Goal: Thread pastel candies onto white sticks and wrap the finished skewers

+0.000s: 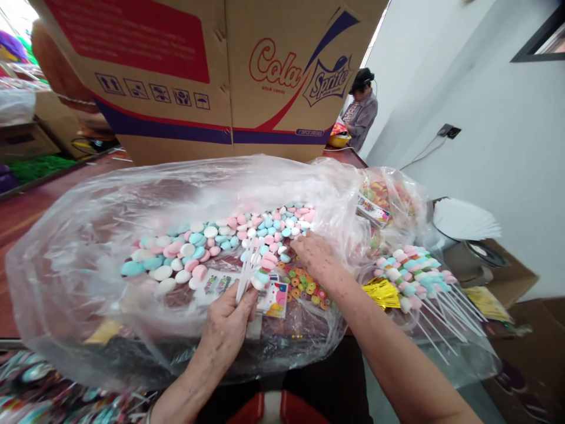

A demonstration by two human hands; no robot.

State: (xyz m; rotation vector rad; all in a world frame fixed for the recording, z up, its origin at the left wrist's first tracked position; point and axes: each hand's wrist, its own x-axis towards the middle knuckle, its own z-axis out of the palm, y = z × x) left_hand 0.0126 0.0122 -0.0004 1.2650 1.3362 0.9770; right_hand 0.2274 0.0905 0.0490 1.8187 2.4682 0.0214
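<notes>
My left hand (232,318) is closed around several thin white sticks (248,268). At its fingertips are pink, white and green candies (261,277), seemingly threaded on a stick. My right hand (315,256) reaches to the near right edge of the pile of pastel candies (203,244), its fingers bent together; what they pinch, if anything, is hidden. Small ring-shaped gummies (306,285) lie just below that hand. Printed cards (276,299) rest beside my left hand. All of this lies in a large clear plastic bag (88,235) spread on the table.
Behind the bag stands a big cardboard box (176,76). On the right are finished candy skewers (412,274), gold twist ties (383,293), a bag of ring gummies (397,197) and white paper sheets (463,219). A person (362,109) works farther back.
</notes>
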